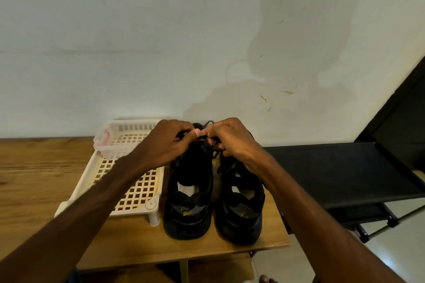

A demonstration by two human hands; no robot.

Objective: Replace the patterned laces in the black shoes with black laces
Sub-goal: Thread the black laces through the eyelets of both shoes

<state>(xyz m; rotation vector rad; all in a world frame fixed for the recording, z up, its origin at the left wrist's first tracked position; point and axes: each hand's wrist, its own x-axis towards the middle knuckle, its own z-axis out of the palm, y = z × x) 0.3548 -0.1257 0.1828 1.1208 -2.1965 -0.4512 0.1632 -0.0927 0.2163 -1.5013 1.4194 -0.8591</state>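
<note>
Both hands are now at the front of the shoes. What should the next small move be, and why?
Probably pull the patterned lace up and out of the left shoe. The left hand and right hand both pinch it above that shoe's front, and its speckled end sticks up between them, so it seems not yet removed. The hands hide the eyelets.

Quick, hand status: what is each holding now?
Left hand: pinching a lace over the black shoes.
Right hand: pinching a lace too; which lace cannot be told.
</note>
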